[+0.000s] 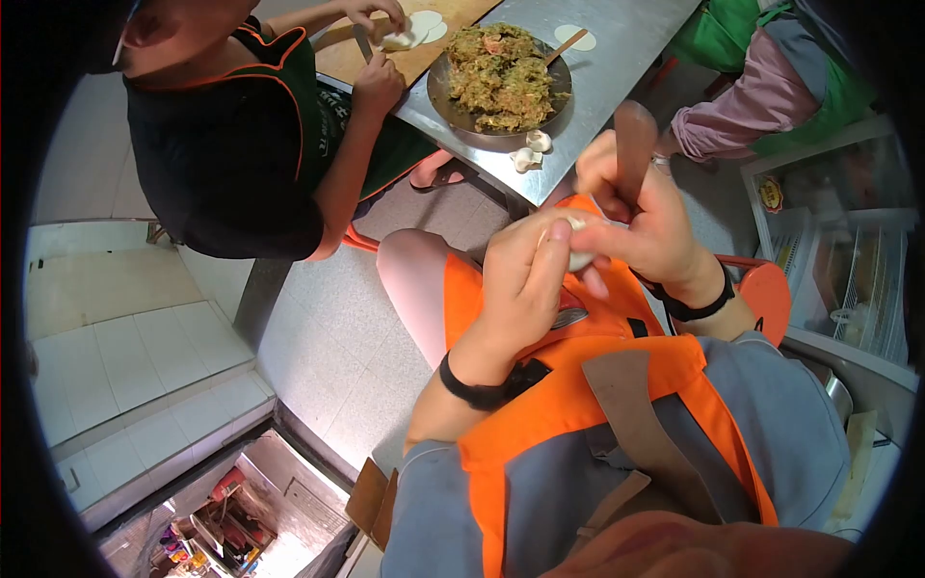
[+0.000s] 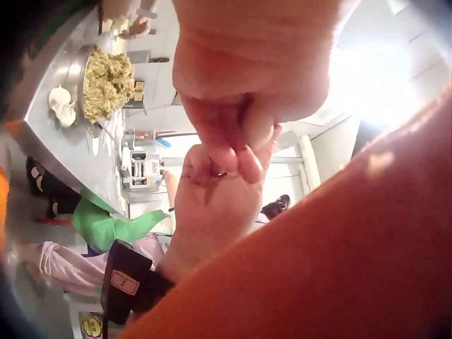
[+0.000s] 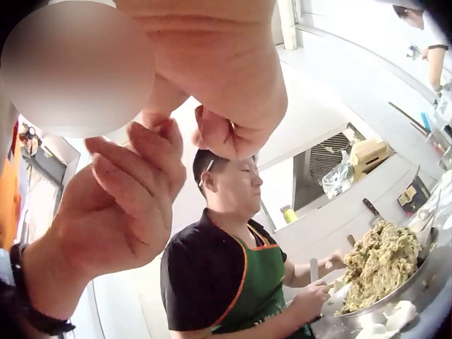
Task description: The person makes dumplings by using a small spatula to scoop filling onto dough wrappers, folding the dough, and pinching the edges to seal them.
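Observation:
In the head view, a small white dough piece [image 1: 580, 247] sits between both hands, partly covered by fingers. My left hand [image 1: 520, 279] curls round its near side, thumb on top. The right hand [image 1: 665, 217] presses its thumb on the dough, while a brown flat-bladed tool [image 1: 636, 144] sticks up from its curled fingers. Both wrist views show the left hand [image 2: 251, 63] [image 3: 123, 205] and right hand [image 2: 219, 205] [image 3: 219, 63] meeting at the fingertips, the dough mostly hidden.
A metal table [image 1: 621, 58] holds a pan of chopped filling [image 1: 496, 77] with a wooden handle, several folded dumplings [image 1: 527, 159] at the corner and a round wrapper [image 1: 588, 40]. At left, a person in a dark shirt [image 1: 222, 154] works at a wooden board [image 1: 337, 60]; another [image 1: 761, 96] sits at right.

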### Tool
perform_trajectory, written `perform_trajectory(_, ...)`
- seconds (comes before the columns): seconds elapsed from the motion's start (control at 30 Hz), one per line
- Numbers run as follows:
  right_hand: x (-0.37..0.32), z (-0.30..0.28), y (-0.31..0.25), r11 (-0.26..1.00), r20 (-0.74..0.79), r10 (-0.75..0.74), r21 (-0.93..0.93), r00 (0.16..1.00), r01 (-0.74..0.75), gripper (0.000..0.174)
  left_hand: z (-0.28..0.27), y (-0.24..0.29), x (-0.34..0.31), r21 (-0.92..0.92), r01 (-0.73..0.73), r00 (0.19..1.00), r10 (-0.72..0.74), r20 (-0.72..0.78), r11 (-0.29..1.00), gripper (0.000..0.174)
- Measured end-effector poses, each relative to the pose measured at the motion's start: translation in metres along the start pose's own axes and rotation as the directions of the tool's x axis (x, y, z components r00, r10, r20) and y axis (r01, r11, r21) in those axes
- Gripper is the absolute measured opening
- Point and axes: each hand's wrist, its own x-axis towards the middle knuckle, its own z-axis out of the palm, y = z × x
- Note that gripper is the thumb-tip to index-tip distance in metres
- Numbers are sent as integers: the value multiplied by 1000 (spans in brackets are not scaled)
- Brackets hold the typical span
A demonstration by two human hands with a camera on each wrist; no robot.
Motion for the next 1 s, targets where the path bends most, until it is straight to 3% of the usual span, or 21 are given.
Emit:
perform_trajectory(0.03,2,0,-2,999,57,-34,9,998,33,18,1,4,-2,-81,5,999,-2,34,997,39)
perform_trajectory(0.13,4,5,10,972,188,-234,57,954,228,24,0,27,-5,20,42,990,-44,136,999,42)
perform_trajectory(0.17,2,8,15,956,205,-294,57,934,288,25,3,24,-7,85,-54,996,48,69,995,39)
perform_trajectory(0.27,-3,11,6,934,203,-334,-62,921,352,21,0,12,-16,191,-23,998,12,62,981,34)
perform_trajectory(0.3,-3,13,5,922,190,-355,-92,915,377,17,4,7,-12,308,-194,981,194,31,931,29)
perform_trajectory(0.4,-9,12,11,910,221,-358,-137,907,392,30,5,-7,-3,339,-440,893,446,66,831,31)
perform_trajectory(0.47,-7,15,12,895,184,-389,-155,903,418,25,0,-6,-11,531,-390,909,406,91,752,33)
perform_trajectory(0.53,-7,15,16,919,127,-357,-131,926,372,26,0,-7,-12,364,-262,959,283,-5,894,35)
perform_trajectory(0.57,-7,12,14,942,92,-312,-96,946,320,30,7,-1,-8,67,-152,985,157,-75,986,37)
perform_trajectory(0.6,-5,8,11,961,58,-267,-57,962,270,34,10,3,-5,-242,-39,995,15,-101,970,40)
perform_trajectory(0.63,-5,6,3,987,83,-160,21,984,159,30,5,7,-3,-136,-16,997,6,-75,991,51)
perform_trajectory(0.73,-10,4,-13,983,197,115,121,974,-140,17,-1,9,-4,101,55,994,-45,-101,993,46)
perform_trajectory(0.77,-11,5,-7,995,151,61,69,987,-72,12,-5,13,0,163,76,996,-68,-57,984,44)
perform_trajectory(0.87,-9,4,5,994,48,-62,-85,997,65,8,-4,-9,3,101,-64,998,67,-17,993,43)
perform_trajectory(0.9,-8,-2,6,980,49,-62,-188,997,70,8,-7,-15,6,208,-95,994,103,-26,973,41)
perform_trajectory(0.93,-7,-2,9,987,10,-37,-157,999,38,9,-10,-21,9,313,-121,990,139,-35,942,39)
perform_trajectory(1.0,-7,-1,17,995,-67,17,-92,998,-23,12,-9,-23,7,259,4,989,34,-143,966,32)
